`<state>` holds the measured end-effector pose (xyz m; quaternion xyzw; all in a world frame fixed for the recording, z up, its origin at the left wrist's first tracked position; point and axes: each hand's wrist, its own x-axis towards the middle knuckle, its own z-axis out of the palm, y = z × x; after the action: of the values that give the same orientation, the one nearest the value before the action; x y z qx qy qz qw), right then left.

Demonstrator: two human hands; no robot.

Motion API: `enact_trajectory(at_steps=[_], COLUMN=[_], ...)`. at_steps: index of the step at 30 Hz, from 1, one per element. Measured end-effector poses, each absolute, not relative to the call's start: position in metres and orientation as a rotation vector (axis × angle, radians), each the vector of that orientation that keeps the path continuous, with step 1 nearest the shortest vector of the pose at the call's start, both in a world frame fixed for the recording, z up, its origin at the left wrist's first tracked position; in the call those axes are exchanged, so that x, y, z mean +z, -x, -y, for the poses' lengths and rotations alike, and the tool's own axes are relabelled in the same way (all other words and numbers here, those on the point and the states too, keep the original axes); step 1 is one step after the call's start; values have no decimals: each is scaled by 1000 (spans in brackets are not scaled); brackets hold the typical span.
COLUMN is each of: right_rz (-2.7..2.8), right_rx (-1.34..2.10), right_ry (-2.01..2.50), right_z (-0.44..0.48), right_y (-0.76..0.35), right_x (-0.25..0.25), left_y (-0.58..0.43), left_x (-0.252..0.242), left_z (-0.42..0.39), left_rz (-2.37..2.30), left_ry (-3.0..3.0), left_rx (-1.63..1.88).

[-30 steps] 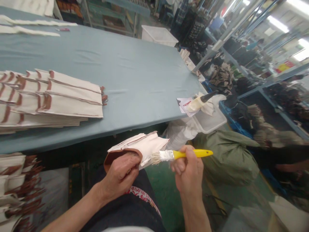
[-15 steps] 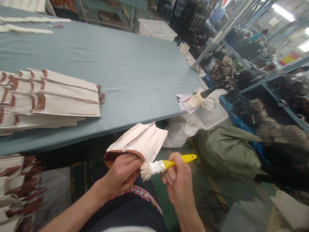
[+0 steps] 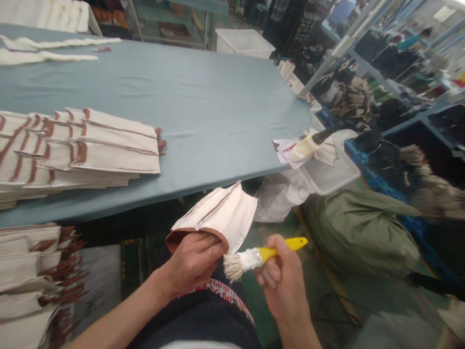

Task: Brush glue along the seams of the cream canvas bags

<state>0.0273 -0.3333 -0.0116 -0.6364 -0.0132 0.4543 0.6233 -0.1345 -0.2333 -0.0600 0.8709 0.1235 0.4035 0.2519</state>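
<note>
My left hand [image 3: 196, 257] grips the brown-lined rim of a cream fabric piece [image 3: 221, 211], a tube-like shape with dark seams; the fingers reach inside its opening and are partly hidden. My right hand [image 3: 281, 271] is closed round the yellow handle of a paintbrush [image 3: 267, 253]. The brush's white-crusted ferrule and pale, splayed bristles point left, close beside the rim of the fabric piece; I cannot tell whether they touch it. Both hands are in front of the near edge of the blue-grey covered table [image 3: 218, 126].
Stacked cream pieces with brown edging [image 3: 119, 145] lie on the table's left. More pieces [image 3: 29, 276] sit below at lower left. A dark-handled brush [image 3: 312, 143] rests at the right corner by a clear plastic bin [image 3: 334, 169]. A green sack [image 3: 359, 232] stands on the floor.
The whole scene has shifted slightly right in view as the head turned. My hands keep the same holds on the fabric piece and paintbrush, with little relative movement.
</note>
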Motion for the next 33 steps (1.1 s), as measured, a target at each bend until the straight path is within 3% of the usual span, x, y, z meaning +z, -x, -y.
enact_trajectory(at_steps=[17,33], right_rz=[242,1074], right_rx=[992,1586], right_ry=[1354,1259], right_z=[300,233], right_y=[-59,-83], right_x=[-4,20], left_y=[137,140], left_x=[-64,-44], left_z=[261,269], left_rz=[-254,1], left_ry=[-2364,-2303], left_rx=[1036,1028])
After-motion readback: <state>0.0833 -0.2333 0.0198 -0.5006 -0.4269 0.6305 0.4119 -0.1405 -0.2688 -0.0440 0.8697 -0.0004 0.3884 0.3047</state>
